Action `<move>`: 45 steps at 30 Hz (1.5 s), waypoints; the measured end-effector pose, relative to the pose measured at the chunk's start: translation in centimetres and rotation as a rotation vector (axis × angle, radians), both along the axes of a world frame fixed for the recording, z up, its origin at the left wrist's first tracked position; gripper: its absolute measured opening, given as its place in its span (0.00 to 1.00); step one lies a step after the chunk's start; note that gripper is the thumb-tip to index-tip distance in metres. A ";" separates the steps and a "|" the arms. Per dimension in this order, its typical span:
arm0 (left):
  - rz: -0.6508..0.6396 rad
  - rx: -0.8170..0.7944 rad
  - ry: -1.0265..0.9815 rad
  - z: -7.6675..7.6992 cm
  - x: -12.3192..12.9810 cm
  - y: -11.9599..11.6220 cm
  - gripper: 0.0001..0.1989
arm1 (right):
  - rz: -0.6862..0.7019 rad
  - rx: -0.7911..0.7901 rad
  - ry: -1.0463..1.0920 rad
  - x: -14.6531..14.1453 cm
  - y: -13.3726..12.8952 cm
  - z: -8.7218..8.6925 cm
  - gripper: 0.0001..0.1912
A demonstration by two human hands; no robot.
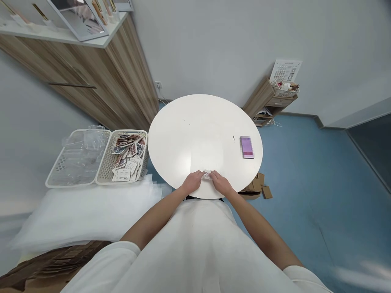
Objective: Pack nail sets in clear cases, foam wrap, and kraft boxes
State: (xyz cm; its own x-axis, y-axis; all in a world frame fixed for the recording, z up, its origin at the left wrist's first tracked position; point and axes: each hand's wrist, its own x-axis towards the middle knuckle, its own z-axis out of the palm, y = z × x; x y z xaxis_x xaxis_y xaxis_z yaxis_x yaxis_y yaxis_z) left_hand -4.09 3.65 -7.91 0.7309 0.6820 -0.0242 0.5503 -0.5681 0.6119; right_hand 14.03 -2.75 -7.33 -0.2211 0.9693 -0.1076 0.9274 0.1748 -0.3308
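Observation:
Between my two hands, near the front edge of the round white table [171, 134], is a small clear plastic piece [207, 175], crinkled or patterned; its exact kind is too small to make out. My left hand [193, 182] pinches its left end between thumb and fingers. At the right end, the fingers of my right hand [221, 183] close on it in the same way. Both wrists rest close to the table's front rim. A purple rectangular item [247, 147], blurred, lies on the right part of the tabletop.
Left of the table stand a white basket of printed cards [126, 156] and another basket with clear plastic packaging [82, 156]. White sheets [91, 211] lie below them. Cardboard boxes [255, 185] sit on the floor at right. A wooden cabinet [122, 69] rises behind.

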 end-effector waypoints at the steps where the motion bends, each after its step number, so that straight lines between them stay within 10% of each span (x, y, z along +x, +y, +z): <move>1: -0.005 0.017 0.004 0.3 -0.2 -0.1 0.24 | -0.005 -0.005 0.016 0.1 -0.1 0.0 0.22; 28: -0.120 0.086 -0.052 0.5 -0.3 -0.6 0.13 | -0.213 0.014 0.258 0.3 -2.9 -0.3 0.18; 45: 0.188 -0.523 0.002 1.1 1.3 6.5 0.13 | -0.427 -0.385 0.563 3.7 7.1 2.0 0.12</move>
